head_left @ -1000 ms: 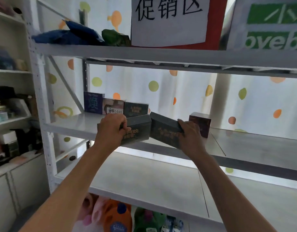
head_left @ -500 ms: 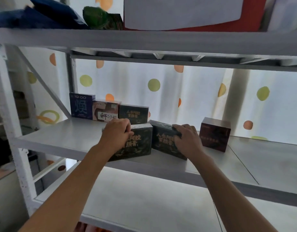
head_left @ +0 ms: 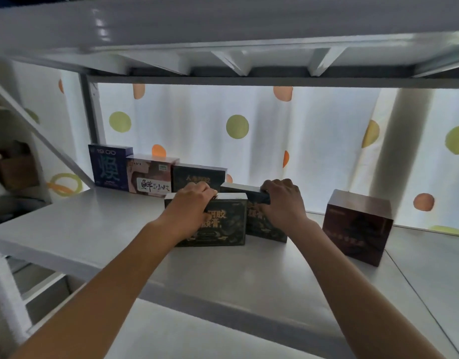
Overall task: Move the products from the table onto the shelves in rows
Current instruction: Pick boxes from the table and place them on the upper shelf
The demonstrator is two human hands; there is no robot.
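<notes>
Left hand [head_left: 191, 203] curled over left dark box [head_left: 223, 221], right hand [head_left: 282, 200] gripping right dark box [head_left: 262, 224] top, both upright, long axes along the shelf [head_left: 93, 229], fronts facing the person

Count on shelf [head_left: 99, 229]: six boxes total. Three dark green boxes [head_left: 223, 224], one purple box [head_left: 109, 165], one pink box [head_left: 150, 177], one dark red box [head_left: 358, 226]. Two hands [head_left: 192, 203] present.

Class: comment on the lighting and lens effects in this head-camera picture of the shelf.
Head view: daylight through the curtain backlights everything, so the dark boxes and reddish-brown box read dim; glare streaks the upper shelf; wide-angle lens bends shelf edges.
</notes>
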